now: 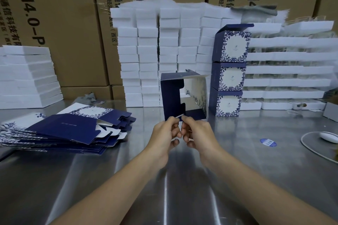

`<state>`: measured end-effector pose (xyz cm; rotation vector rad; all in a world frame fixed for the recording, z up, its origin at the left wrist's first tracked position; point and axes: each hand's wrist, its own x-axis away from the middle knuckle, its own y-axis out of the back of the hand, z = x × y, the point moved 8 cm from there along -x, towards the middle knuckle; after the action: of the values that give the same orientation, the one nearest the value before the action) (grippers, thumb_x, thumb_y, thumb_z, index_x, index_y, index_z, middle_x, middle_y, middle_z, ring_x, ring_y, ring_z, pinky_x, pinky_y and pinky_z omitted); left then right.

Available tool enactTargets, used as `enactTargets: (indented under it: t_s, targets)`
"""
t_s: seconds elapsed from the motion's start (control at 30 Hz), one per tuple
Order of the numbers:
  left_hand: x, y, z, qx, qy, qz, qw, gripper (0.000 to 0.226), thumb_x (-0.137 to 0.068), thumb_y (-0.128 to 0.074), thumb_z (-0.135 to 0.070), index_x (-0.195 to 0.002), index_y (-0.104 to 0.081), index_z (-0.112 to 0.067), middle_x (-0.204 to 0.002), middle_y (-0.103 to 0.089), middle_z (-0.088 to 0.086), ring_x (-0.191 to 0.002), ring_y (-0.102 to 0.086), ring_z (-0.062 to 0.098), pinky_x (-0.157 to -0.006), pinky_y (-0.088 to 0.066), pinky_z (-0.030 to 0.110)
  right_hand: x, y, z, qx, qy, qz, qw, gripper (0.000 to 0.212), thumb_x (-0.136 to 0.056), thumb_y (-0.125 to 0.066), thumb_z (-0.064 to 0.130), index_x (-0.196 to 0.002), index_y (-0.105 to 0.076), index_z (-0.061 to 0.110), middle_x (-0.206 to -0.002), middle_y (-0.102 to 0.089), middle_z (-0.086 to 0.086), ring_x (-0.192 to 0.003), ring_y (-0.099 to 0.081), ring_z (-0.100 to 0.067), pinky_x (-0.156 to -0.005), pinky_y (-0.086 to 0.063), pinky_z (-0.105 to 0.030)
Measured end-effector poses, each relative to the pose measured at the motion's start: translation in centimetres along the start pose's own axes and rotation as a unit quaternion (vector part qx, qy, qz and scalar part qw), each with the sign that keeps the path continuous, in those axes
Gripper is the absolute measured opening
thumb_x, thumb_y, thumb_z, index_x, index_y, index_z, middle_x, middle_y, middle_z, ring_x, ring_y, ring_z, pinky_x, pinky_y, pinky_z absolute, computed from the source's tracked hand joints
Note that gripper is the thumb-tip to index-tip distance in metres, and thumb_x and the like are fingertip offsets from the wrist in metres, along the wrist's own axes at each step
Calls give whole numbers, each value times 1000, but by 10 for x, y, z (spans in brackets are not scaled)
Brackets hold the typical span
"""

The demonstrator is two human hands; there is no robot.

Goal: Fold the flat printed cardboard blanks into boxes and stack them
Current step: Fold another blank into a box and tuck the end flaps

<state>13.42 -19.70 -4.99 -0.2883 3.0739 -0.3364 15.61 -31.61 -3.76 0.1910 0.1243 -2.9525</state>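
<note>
step: mid-fold on one box; body opened to a tube, end flaps not closed yet.
box: half-folded box (172, 97) held upright over table centre, open end twd camera.
L hand: left hand (165, 133) fingers curled, pinching small tab at box's near bottom edge.
R hand: right hand (198, 133) same, pinching that edge, touching L fingertips.
next: prob tuck tab, lock bottom flaps; needs firm crease w/o crushing walls.
stack: finished boxes (228, 76), 3 high, just right of held box; top lid up.
blanks: flat blanks (73, 128) piled at left, well apart.
surface: steel table (128, 179), shiny; blue sticker (268, 142), white cable (309, 148) at right.
room: white slab stacks (150, 51) in front of brown cartons (64, 23).
</note>
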Motion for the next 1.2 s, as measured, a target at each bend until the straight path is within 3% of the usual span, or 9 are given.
enactTargets:
  t_s: [0.2,0.27,0.47,0.67,0.83,0.9,1.0,1.1,1.2]
  targets:
    - [0,3,4,-39,12,-4,999,19,-95,-70,-34,-103,-64,-18,-88,-66,1,-84,-69,17,-67,-49,29,-9,10,-5,43,23,-48,998,36,-103,-60,33,-75,-64,12,-58,-59,3,-46,-51,-10,-44,-37,-20]
    - [-1,12,4,-21,-11,-56,998,41,-93,-77,-32,-127,-53,-31,-106,-72,-1,-99,-72,16,-73,-56,32,-13,18,-4,61,41,-67,995,36,-102,-61,26,-69,-63,12,-53,-58,5,-45,-50,-12,-42,-37,-18]
    - [-7,44,-24,-24,-145,-149,978,82,-88,-76,-14,-145,-33,-56,-126,-59,-8,-110,-63,8,-93,-58,41,-20,31,3,264,107,-92,954,45,-73,-52,52,-68,-50,7,-63,-59,-16,-60,-52,-32,-64,-54,-46]
    - [-15,53,-12,-87,-144,-158,973,54,-85,-64,9,-127,-57,-24,-121,-71,4,-107,-71,23,-92,-62,55,-22,29,-2,423,157,-98,887,30,-76,-46,62,-76,-56,35,-57,-57,2,-65,-58,-22,-55,-42,-34]
    - [-17,53,-9,-74,-145,-162,973,69,-82,-67,16,-110,-52,-45,-110,-63,-13,-99,-69,11,-89,-64,48,-22,31,-2,425,170,-107,882,33,-79,-47,67,-75,-55,35,-59,-60,7,-64,-59,-15,-54,-38,-33]
    - [-19,52,-8,-79,-141,-155,975,63,-80,-69,14,-108,-54,-41,-113,-66,-4,-99,-71,14,-86,-65,47,-19,29,1,436,175,-106,876,33,-82,-46,71,-80,-54,39,-62,-62,11,-64,-58,-11,-53,-37,-32]
    - [-22,49,-5,-110,-121,-130,978,50,-73,-71,-4,-115,-58,-29,-122,-67,11,-105,-72,27,-86,-65,50,-14,30,4,452,166,-127,867,53,-84,-36,86,-80,-55,37,-70,-63,24,-62,-55,-8,-53,-33,-31]
    - [-22,38,2,-127,-70,-75,987,50,-66,-62,-18,-111,-62,-38,-109,-74,0,-102,-72,26,-88,-64,54,-15,42,4,440,107,-148,879,91,-80,-18,99,-69,-57,18,-61,-62,6,-66,-59,-14,-58,-38,-32]
    - [-20,39,3,-79,-35,-100,991,32,-71,-54,-10,-102,-58,-19,-97,-68,-6,-90,-64,29,-75,-55,42,-20,55,2,385,52,-138,911,109,-72,-2,105,-70,-66,17,-77,-73,-1,-85,-69,-27,-83,-52,-42]
